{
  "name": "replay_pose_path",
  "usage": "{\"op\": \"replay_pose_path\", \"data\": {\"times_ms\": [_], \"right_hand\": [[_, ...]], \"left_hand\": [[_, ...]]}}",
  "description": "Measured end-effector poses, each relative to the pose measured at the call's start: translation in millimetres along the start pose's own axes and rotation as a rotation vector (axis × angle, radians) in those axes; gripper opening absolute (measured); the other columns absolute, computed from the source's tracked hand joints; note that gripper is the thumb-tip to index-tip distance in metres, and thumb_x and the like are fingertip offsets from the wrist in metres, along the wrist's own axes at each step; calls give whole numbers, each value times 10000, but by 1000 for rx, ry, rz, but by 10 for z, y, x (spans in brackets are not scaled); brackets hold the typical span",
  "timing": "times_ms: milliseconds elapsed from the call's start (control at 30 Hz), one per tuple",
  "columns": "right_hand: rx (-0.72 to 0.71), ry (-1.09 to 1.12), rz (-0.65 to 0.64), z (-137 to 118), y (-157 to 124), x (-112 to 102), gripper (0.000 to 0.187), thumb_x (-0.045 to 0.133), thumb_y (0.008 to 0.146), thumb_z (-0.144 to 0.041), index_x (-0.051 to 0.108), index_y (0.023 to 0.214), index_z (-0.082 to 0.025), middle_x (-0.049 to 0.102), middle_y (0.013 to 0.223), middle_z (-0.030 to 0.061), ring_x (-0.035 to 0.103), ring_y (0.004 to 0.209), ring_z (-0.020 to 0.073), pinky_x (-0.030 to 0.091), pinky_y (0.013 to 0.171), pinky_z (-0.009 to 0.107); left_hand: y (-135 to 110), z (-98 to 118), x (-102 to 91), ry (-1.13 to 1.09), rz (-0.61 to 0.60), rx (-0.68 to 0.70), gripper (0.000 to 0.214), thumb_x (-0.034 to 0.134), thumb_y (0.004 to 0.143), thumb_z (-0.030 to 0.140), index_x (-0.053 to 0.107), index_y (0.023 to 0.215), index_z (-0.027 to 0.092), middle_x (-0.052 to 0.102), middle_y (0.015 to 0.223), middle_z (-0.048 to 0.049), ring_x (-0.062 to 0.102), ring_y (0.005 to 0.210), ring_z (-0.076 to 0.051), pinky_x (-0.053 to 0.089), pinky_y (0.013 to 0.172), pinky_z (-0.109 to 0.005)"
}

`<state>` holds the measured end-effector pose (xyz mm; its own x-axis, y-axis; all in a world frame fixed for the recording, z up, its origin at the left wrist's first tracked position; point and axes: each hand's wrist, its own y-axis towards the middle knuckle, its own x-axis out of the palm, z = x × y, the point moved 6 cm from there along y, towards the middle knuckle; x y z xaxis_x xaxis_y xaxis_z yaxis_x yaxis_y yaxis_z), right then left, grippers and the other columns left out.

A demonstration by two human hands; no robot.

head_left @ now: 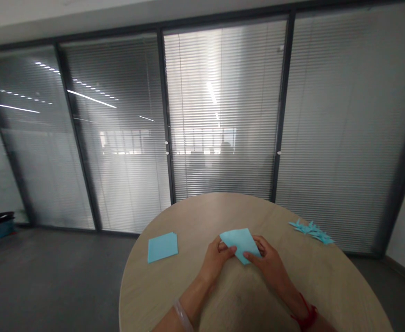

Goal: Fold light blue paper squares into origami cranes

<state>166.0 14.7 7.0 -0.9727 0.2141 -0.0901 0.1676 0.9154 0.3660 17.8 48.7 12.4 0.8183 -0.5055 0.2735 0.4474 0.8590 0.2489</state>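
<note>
My left hand and my right hand together hold a light blue sheet of paper just above the round wooden table. The sheet is partly folded, with one corner pointing down between my thumbs. Both hands pinch its lower edges, fingers curled behind the paper. A pale band shows on my left wrist and a red cord on my right wrist.
A small stack of square light blue paper lies on the table to the left of my hands. Several folded blue paper figures lie near the right rim. Beyond the table stand glass walls with closed blinds and a grey floor.
</note>
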Motion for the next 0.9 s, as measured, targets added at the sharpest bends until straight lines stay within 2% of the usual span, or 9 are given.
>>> {"op": "replay_pose_path", "data": {"times_ms": [233, 400, 500, 767, 900], "right_hand": [[11, -29, -45, -4, -4, 30, 374, 696, 678, -323, 600, 999, -157, 714, 920, 76, 660, 811, 244, 515, 721, 340], [37, -97, -113, -37, -25, 82, 416, 695, 680, -395, 650, 1003, -137, 726, 894, 73, 656, 788, 255, 508, 718, 345], [53, -97, -105, -59, -38, 79, 414, 685, 688, -424, 676, 975, -126, 732, 868, 75, 657, 778, 263, 506, 702, 340], [84, -126, -69, -31, -15, 25, 411, 703, 650, -426, 708, 921, -117, 727, 818, 65, 645, 739, 251, 496, 650, 312], [84, -105, -49, -49, -19, 17, 431, 712, 632, -423, 714, 934, -116, 728, 817, 71, 648, 736, 254, 505, 647, 318]], "left_hand": [[36, -38, -75, 19, 77, -44, 409, 817, 594, 356, 700, 898, 110, 734, 802, -94, 670, 720, -227, 521, 748, -350], [26, -64, -48, 36, 71, -64, 377, 823, 585, 336, 706, 864, 113, 722, 733, -70, 658, 678, -210, 514, 700, -322], [17, -57, -21, 31, 65, -66, 380, 833, 568, 337, 708, 852, 117, 721, 727, -63, 653, 655, -199, 514, 685, -312], [19, -28, -84, 4, 108, -94, 398, 817, 575, 426, 705, 789, 110, 717, 741, -73, 655, 714, -204, 510, 759, -336], [14, -7, -116, -36, 122, -70, 339, 805, 609, 404, 687, 717, 106, 694, 698, -52, 637, 686, -179, 508, 772, -336]]}}
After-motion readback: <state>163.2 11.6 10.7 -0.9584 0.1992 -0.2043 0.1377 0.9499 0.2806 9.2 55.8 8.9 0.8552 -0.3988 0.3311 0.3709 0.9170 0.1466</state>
